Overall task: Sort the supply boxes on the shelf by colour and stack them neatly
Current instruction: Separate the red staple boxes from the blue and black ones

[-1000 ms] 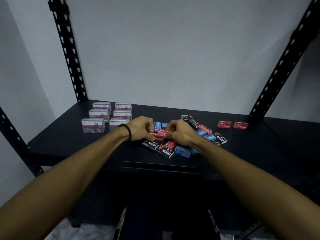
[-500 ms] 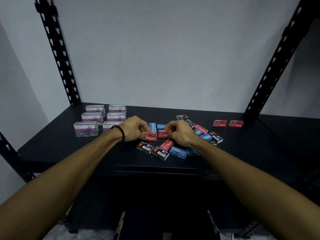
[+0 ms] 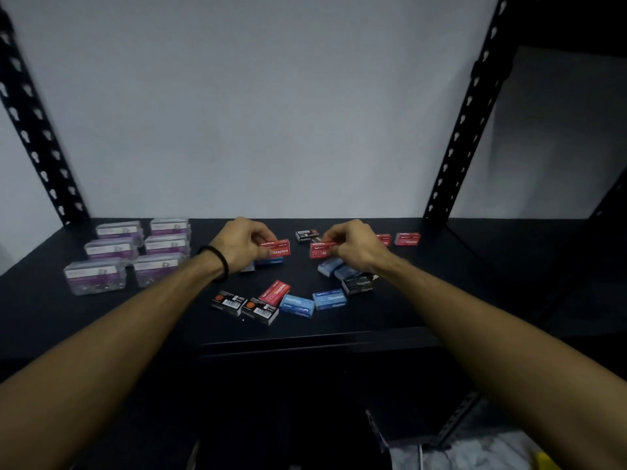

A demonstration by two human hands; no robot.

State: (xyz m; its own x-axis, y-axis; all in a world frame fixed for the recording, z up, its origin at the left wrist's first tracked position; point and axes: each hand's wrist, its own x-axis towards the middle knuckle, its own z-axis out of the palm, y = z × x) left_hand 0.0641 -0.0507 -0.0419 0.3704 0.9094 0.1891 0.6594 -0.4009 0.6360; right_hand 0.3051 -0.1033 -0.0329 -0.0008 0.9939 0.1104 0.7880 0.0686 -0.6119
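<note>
Above the shelf (image 3: 390, 320), my left hand (image 3: 242, 244) pinches one red box (image 3: 280, 249) and my right hand (image 3: 356, 247) pinches another (image 3: 319, 250).

Pale grey wall (image 3: 258, 113) behind, filling the far side. Two black perforated uprights (image 3: 471, 106) lean in at far left and far right. Black wristband (image 3: 220, 258) on the left wrist. Near right, low down, crumpled whitish plastic sheet (image 3: 475, 452) with a yellow bit (image 3: 544, 461) at its edge, blurred.
</note>
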